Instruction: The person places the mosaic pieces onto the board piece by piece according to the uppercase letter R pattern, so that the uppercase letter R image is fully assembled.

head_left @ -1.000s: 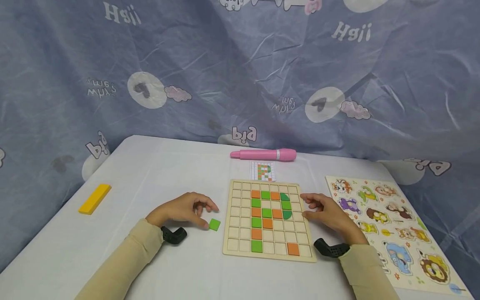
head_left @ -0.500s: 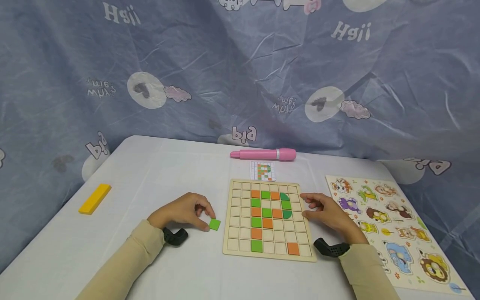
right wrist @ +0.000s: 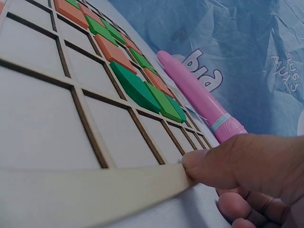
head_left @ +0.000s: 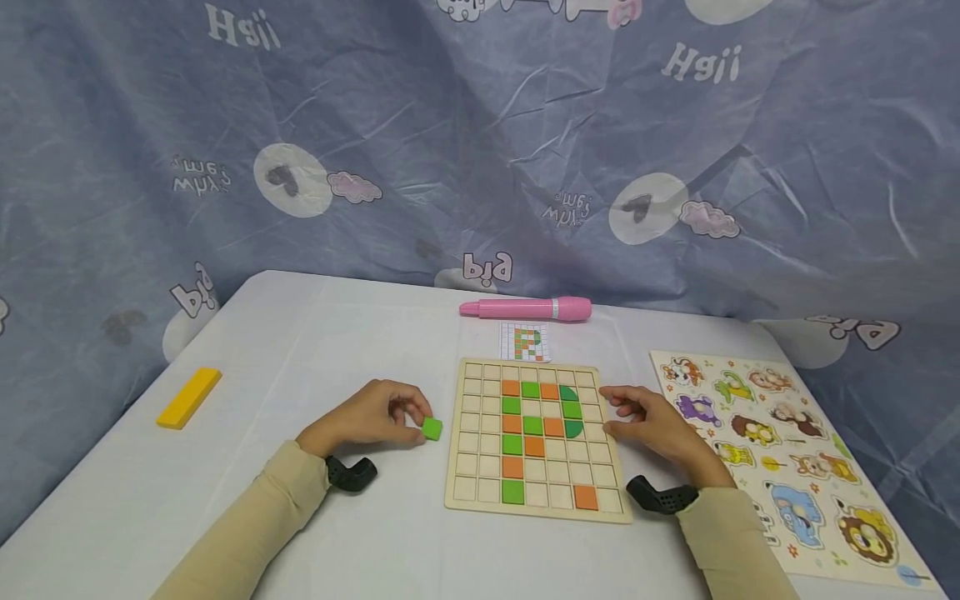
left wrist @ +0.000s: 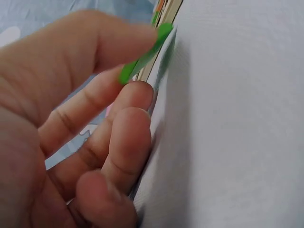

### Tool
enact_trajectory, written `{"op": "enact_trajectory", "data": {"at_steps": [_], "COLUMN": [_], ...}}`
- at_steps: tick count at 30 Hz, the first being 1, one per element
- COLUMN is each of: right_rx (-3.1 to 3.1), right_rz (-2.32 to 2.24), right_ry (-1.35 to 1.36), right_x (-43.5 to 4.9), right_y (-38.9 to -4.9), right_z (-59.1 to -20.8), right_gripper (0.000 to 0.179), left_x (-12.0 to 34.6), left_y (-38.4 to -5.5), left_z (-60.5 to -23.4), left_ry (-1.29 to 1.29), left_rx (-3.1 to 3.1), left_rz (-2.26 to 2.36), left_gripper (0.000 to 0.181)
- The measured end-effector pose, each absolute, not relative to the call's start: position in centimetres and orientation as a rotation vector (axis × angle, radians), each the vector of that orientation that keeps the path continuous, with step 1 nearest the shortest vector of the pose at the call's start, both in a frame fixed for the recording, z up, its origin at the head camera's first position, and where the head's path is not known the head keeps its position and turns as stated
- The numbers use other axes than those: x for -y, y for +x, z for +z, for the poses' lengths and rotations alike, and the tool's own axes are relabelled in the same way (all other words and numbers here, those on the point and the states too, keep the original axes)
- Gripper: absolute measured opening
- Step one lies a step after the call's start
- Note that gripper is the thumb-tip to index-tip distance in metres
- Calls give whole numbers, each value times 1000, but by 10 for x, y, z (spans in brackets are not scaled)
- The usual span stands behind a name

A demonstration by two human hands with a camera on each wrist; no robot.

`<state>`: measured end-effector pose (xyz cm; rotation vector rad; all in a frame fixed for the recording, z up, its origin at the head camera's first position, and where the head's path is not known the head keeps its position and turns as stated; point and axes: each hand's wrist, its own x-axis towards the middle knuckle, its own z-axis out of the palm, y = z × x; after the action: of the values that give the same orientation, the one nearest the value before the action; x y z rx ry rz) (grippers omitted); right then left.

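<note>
My left hand (head_left: 371, 414) pinches a small green square tile (head_left: 432, 429) between thumb and forefinger, just left of the wooden grid board (head_left: 468, 467). In the left wrist view the tile (left wrist: 142, 59) is tilted, close over the white cloth, with the other fingers loosely bent below it. My right hand (head_left: 652, 423) rests at the board's right edge. The right wrist view has its thumb (right wrist: 206, 166) touching the rim, the other fingers loosely bent beside it. Orange and green squares and two dark green rounded pieces (head_left: 573, 429) sit in the board's cells.
Behind the board lies a small pattern card (head_left: 526, 342), and beyond that a pink pen-shaped thing (head_left: 525, 309). An animal puzzle board (head_left: 776, 442) lies at the right. A yellow block (head_left: 189, 398) is far left. A blue-grey printed curtain (head_left: 450, 142) hangs behind the table.
The left thumb and forefinger have closed on the green tile, and it has risen and shifted slightly away from me. The right hand and board have stayed in place.
</note>
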<state>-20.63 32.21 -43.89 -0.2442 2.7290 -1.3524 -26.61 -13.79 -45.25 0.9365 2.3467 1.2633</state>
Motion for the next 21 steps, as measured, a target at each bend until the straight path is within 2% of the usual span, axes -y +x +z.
{"op": "enact_trajectory", "data": {"at_steps": [12,21], "right_rx": [-2715,-2700], "right_rz": [-1364,-1373], "right_ry": [-221,-188], "right_x": [-324,-323], "right_y": [-207,-207], "right_z": [-439,-441], "right_gripper": [58,59], "left_x": [131,110], "left_y": [-265,-249], "left_z": [-447,-437], "left_ry": [907,809], "left_rx": [-2404,-2352], "left_rz": [1343,1449], "left_gripper": [26,30]}}
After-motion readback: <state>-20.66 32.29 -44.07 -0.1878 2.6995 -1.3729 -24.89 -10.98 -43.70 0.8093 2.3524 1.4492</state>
